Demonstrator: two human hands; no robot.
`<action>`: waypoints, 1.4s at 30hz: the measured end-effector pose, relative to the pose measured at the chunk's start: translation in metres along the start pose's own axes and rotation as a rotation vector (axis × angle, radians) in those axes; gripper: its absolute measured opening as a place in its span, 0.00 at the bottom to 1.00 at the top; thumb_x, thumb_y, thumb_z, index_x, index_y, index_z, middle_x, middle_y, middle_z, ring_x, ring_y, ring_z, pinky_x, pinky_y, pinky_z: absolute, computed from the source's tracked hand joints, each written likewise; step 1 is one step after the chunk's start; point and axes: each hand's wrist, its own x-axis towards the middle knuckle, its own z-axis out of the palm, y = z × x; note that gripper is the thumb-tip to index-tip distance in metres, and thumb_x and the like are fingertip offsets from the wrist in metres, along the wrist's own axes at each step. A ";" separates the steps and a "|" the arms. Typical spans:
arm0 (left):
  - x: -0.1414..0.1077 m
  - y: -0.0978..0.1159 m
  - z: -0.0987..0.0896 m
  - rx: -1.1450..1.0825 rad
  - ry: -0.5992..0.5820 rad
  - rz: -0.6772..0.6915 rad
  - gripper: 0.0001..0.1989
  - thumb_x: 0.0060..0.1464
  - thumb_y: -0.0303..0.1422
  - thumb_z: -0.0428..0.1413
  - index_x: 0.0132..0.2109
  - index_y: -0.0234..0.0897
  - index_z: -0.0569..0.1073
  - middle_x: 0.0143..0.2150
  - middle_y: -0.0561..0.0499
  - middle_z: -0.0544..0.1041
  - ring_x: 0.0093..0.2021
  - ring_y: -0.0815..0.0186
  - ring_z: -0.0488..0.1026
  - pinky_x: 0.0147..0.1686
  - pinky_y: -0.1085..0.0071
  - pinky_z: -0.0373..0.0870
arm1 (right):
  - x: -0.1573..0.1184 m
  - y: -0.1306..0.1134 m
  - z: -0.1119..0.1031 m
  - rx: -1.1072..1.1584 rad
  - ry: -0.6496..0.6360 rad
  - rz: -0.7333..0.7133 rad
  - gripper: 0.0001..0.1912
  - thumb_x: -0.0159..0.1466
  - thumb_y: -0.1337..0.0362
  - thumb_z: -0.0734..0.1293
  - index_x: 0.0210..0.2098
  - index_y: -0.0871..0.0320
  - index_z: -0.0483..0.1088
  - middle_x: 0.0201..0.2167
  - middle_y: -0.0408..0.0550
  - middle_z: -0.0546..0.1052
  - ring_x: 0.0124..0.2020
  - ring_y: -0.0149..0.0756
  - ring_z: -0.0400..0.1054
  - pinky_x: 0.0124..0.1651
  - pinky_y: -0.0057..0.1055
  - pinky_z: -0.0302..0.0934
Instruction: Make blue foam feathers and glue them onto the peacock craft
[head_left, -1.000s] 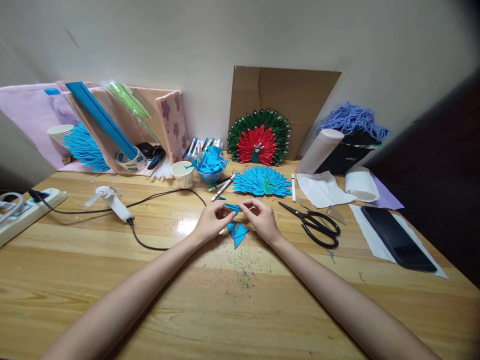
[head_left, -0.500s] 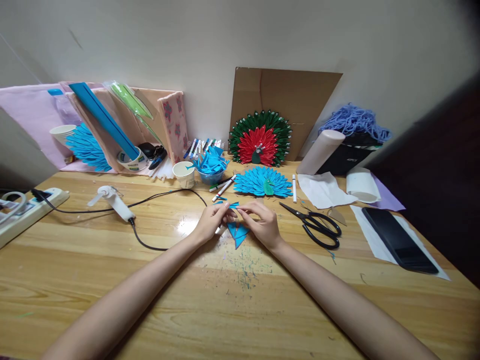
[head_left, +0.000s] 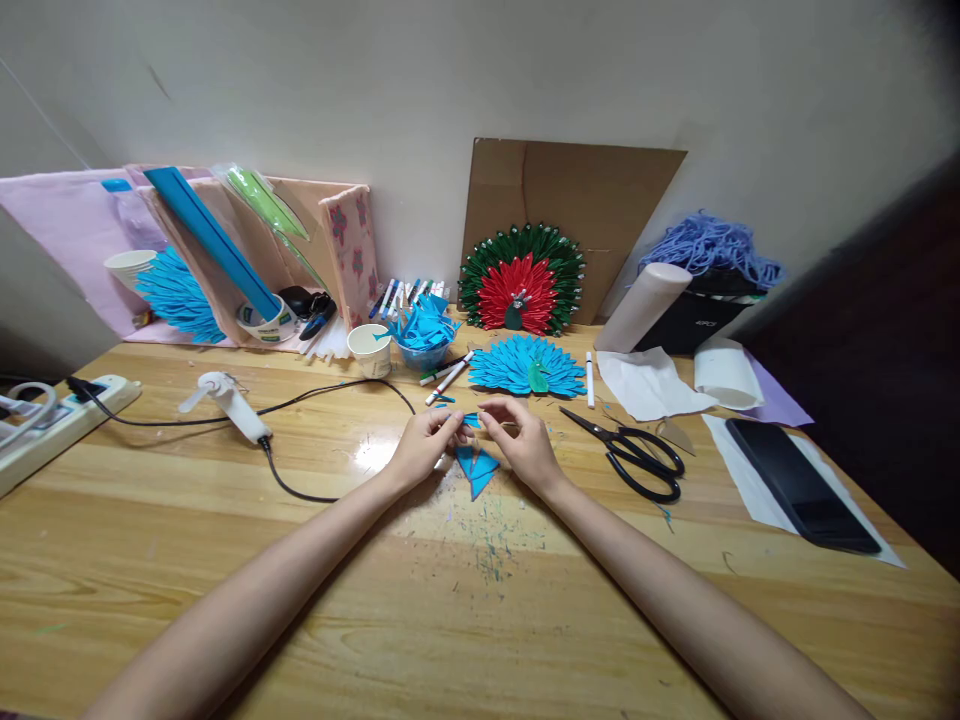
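Observation:
Between the fingertips of both hands is a small strip of blue craft paper (head_left: 472, 420). My left hand (head_left: 426, 440) pinches its left end, and my right hand (head_left: 523, 445) has thumb and forefinger closed at its right end. Just below the fingers, several blue triangular pieces (head_left: 475, 472) with dark edges lie on the wooden table (head_left: 480, 620). Behind the hands sits a fan-shaped blue peacock (head_left: 525, 366) with a green body. To the right of my right hand lie black-handled scissors (head_left: 637, 452), blades slightly apart.
A white glue gun (head_left: 234, 408) stands at the left, its black cord running towards my left hand. Behind are a paper cup (head_left: 369, 350), a tub of blue scraps (head_left: 422, 340), markers (head_left: 450, 378) and a red-green peacock (head_left: 523, 282). A phone (head_left: 802, 485) lies at the right.
The blue strip between my fingers is turned flatter and shows more of its face. My hands have barely moved; the view has shifted slightly.

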 end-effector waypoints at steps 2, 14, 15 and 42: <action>0.000 0.000 0.000 0.038 -0.014 0.020 0.20 0.54 0.45 0.50 0.27 0.32 0.72 0.24 0.50 0.72 0.26 0.69 0.68 0.27 0.74 0.63 | 0.001 0.001 0.000 0.016 -0.060 0.019 0.11 0.60 0.58 0.62 0.36 0.58 0.70 0.34 0.49 0.74 0.35 0.36 0.69 0.36 0.32 0.65; -0.001 -0.003 0.000 0.206 0.067 0.068 0.12 0.50 0.39 0.55 0.29 0.33 0.69 0.23 0.52 0.70 0.24 0.71 0.66 0.23 0.75 0.59 | 0.002 0.002 -0.001 0.039 -0.059 0.037 0.10 0.60 0.58 0.63 0.29 0.58 0.67 0.28 0.45 0.71 0.30 0.33 0.66 0.31 0.27 0.62; -0.001 -0.003 0.000 0.198 0.069 0.065 0.12 0.50 0.39 0.55 0.29 0.33 0.69 0.23 0.52 0.70 0.24 0.71 0.66 0.23 0.75 0.59 | 0.002 0.002 -0.001 0.035 -0.056 0.036 0.09 0.60 0.59 0.63 0.29 0.58 0.67 0.27 0.45 0.71 0.30 0.33 0.66 0.31 0.27 0.62; -0.024 0.010 -0.024 0.037 0.210 -0.068 0.15 0.50 0.43 0.54 0.30 0.34 0.69 0.23 0.53 0.71 0.20 0.70 0.70 0.19 0.76 0.60 | -0.002 0.000 0.001 0.015 -0.126 0.065 0.13 0.62 0.57 0.59 0.30 0.60 0.67 0.29 0.48 0.72 0.31 0.35 0.69 0.32 0.28 0.63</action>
